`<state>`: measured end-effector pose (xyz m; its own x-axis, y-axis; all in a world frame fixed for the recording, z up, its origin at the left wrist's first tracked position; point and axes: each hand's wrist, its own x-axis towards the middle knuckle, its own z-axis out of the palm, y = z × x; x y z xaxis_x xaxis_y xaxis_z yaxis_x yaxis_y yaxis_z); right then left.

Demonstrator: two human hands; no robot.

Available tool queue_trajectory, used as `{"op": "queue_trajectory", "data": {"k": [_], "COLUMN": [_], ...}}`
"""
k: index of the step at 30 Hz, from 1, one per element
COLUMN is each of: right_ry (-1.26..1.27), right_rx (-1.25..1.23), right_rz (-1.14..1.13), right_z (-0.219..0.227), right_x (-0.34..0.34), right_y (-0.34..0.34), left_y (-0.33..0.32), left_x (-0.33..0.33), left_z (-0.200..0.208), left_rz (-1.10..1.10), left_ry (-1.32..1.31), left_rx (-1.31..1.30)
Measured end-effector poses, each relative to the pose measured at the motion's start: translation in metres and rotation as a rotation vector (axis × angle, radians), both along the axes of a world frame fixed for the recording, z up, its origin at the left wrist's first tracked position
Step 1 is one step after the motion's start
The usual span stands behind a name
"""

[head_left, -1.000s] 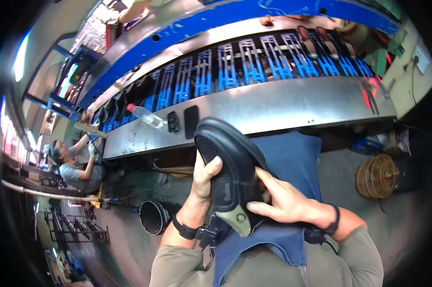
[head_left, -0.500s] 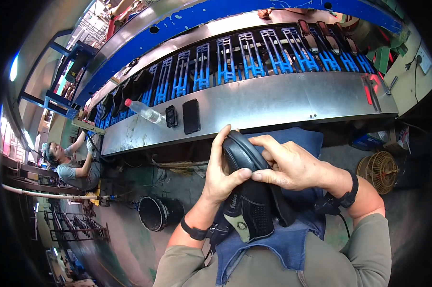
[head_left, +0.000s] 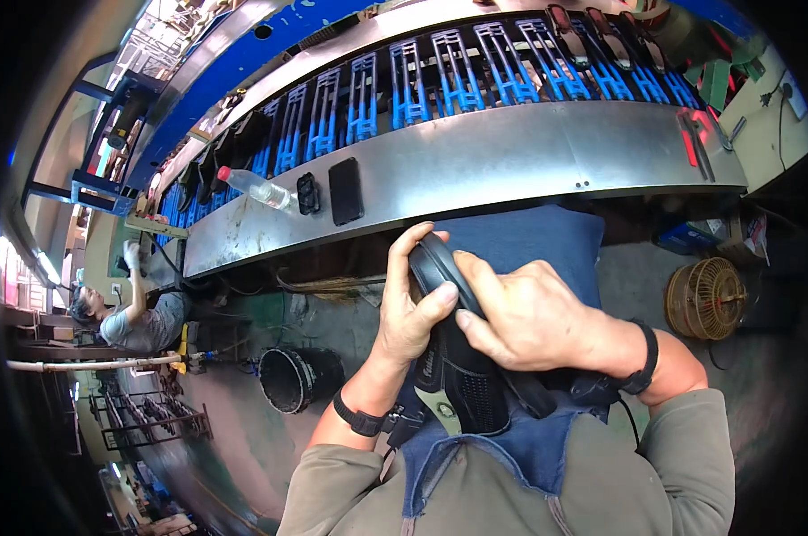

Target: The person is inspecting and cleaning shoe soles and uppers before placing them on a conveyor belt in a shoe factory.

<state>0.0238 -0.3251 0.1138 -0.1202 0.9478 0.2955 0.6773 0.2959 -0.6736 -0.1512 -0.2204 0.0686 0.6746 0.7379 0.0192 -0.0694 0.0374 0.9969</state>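
Observation:
A black shoe (head_left: 471, 384) with a pale grey-green patch at its heel is held over my lap, toe pointing away from me. Along its toe and right side runs a black sole (head_left: 531, 393), whose heel end stands apart from the shoe. My left hand (head_left: 404, 304) wraps the toe from the left, fingers around the tip and thumb on top. From the right, my right hand (head_left: 534, 317) grips the sole's edge near the toe, thumb and curled fingers pressed against it. Its palm side is hidden. A blue apron (head_left: 547, 246) lies beneath.
A metal bench (head_left: 475, 161) crosses ahead, bearing a phone (head_left: 346, 191), a black case (head_left: 308, 194), a bottle (head_left: 259, 188) and red-handled tools (head_left: 693, 147). Behind it stands a row of blue racks (head_left: 458, 76). A black bucket (head_left: 298, 377) and a co-worker (head_left: 145, 317) are left; a wicker basket (head_left: 710, 299) is right.
My right fingers have curled in closer over the sole's edge, and both thumbs have shifted toward the toe. The view has tilted down slightly. At left, the co-worker's arm has risen.

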Motion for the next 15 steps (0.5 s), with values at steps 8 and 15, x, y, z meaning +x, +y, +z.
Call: {"op": "queue_trajectory", "data": {"k": [8, 15], "right_ry": [-0.122, -0.270], "right_rx": [-0.042, 0.235], "right_rz": [-0.141, -0.014], "right_z": [-0.019, -0.059], "right_x": [-0.033, -0.014], "right_y": [-0.063, -0.066], "left_y": [0.014, 0.044], "left_x": [0.003, 0.035], "left_z": [-0.039, -0.094], "left_rz": [-0.111, -0.071], "left_ry": [-0.352, -0.072], "left_rx": [-0.549, -0.879]}}
